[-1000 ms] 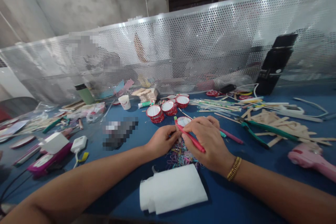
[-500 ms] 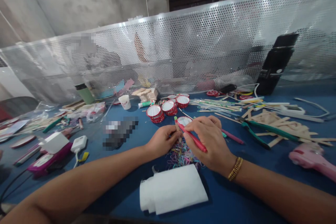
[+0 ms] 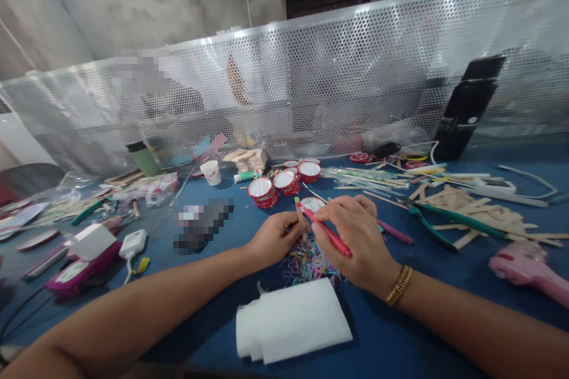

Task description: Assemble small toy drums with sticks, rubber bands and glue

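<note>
Between the fingertips of my left hand (image 3: 274,240) stands a short wooden craft stick (image 3: 299,211) with a green tip. My right hand (image 3: 358,240) is closed around a red pen (image 3: 332,237), whose point is at or very near the stick's upper part; I cannot tell if it touches. Below both hands lies a heap of thin coloured loops (image 3: 309,263). Just behind them is a white round piece (image 3: 313,204), partly hidden by my right hand. A folded white cloth (image 3: 293,323) lies nearest to me.
Several red-rimmed white tubs (image 3: 262,190) and a paper cup (image 3: 211,172) stand further back. Green-handled pliers (image 3: 457,222) lie over loose craft sticks (image 3: 471,204) at right, near a pink glue gun (image 3: 527,266). A perforated metal screen (image 3: 275,89) crosses the back; white chargers (image 3: 91,241) are left.
</note>
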`<control>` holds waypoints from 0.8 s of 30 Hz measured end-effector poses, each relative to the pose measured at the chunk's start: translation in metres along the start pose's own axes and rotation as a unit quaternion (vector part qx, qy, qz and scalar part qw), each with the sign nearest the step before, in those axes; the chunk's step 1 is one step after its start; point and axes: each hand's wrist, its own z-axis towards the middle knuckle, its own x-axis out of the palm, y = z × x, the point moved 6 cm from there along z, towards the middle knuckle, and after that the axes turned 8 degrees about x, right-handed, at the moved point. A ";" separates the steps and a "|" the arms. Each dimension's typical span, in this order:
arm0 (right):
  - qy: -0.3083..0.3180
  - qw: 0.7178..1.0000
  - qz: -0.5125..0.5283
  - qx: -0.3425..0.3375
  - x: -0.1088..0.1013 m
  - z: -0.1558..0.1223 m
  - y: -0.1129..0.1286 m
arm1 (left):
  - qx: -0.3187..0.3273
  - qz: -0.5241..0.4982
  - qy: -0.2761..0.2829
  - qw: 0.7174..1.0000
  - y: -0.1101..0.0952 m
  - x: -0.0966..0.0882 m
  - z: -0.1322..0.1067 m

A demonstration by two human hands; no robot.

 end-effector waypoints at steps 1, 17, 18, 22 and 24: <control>0.002 1.000 0.003 -0.005 0.000 0.000 0.001 | 0.003 0.003 0.000 1.000 0.000 0.000 0.000; 0.004 1.000 0.012 -0.015 -0.001 0.001 0.004 | 0.006 -0.004 0.003 1.000 0.000 0.001 0.000; 0.009 1.000 0.011 -0.018 0.000 0.001 0.004 | 0.006 0.000 0.002 1.000 0.000 0.001 0.001; 0.004 1.000 -0.003 -0.012 0.000 0.001 0.002 | 0.001 0.001 0.002 1.000 0.001 0.001 0.000; -0.010 1.000 -0.005 -0.008 -0.002 0.001 0.002 | -0.002 -0.011 0.002 1.000 0.001 0.002 0.000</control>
